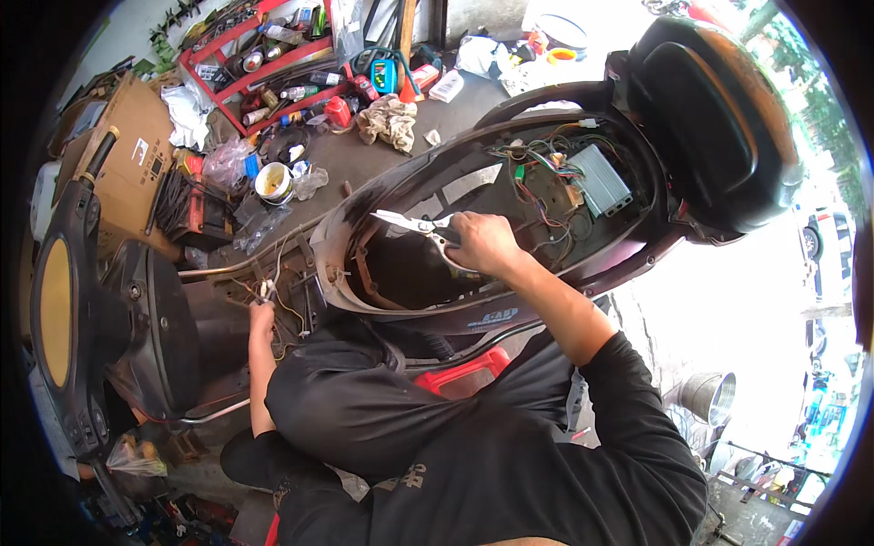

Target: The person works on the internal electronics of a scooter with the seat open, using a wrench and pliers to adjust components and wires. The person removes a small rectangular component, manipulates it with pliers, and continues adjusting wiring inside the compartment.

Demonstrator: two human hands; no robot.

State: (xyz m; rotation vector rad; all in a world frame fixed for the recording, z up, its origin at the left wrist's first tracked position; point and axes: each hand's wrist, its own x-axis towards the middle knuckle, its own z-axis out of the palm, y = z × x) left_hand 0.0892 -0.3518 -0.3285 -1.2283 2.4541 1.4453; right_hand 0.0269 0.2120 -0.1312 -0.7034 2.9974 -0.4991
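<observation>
Wires (546, 153), silver box (603, 180) inside scooter (330, 246)

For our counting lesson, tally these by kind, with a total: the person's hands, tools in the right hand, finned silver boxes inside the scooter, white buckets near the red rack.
Left hand and right hand: 2
Plier-like tool: 1
Finned silver box: 1
White bucket: 1
Total: 5
</observation>
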